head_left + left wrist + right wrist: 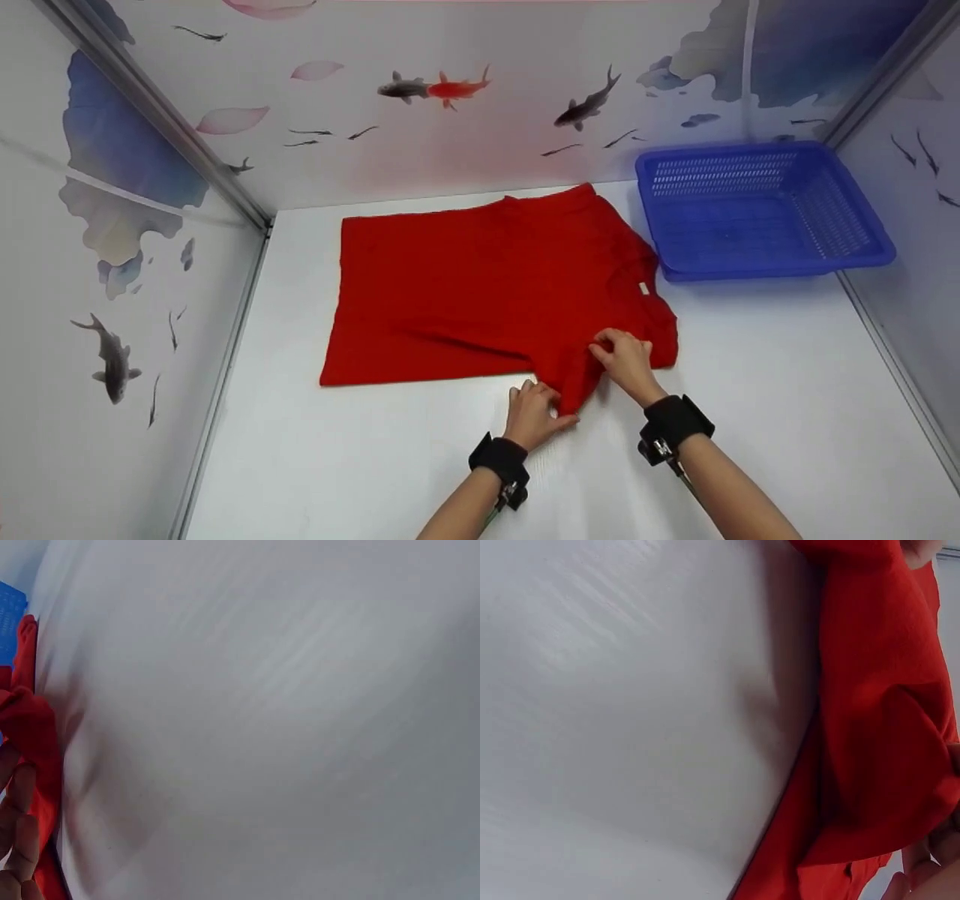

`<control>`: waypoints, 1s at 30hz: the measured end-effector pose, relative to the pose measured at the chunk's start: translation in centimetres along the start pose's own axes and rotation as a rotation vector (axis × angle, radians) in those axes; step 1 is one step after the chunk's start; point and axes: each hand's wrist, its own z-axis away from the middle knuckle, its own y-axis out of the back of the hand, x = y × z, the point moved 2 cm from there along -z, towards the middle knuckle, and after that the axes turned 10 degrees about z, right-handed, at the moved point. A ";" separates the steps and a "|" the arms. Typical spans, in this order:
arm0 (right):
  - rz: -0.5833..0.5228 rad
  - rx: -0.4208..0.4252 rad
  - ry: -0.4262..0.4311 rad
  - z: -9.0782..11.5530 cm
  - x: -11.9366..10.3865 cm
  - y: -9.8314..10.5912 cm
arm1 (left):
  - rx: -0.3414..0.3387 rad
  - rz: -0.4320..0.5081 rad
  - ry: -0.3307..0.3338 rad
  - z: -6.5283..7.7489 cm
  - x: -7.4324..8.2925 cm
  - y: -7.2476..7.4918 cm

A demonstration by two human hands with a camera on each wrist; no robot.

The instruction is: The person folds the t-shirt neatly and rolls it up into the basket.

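A red T-shirt (480, 285) lies spread sideways on the white table (375, 457), its hem toward the left and its collar with a small white tag toward the right. My left hand (532, 414) grips the end of the near sleeve between thumb and fingers. Higher up that sleeve, by the shoulder, my right hand (628, 364) pinches the fabric. Seen from the right wrist, the sleeve cloth (885, 705) is bunched and lifted a little off the table. The left wrist view shows only some fingers (22, 840) against the red cloth at its edge.
An open blue plastic basket (750, 225) stands at the back right, close beside the shirt's collar side. Printed panels with fish rise behind and at both sides, and a metal strip (225, 375) edges the table on the left.
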 end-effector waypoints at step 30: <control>-0.185 0.150 -0.272 -10.5 0.2 3.9 | 0.088 0.135 0.442 -17.2 -3.8 8.4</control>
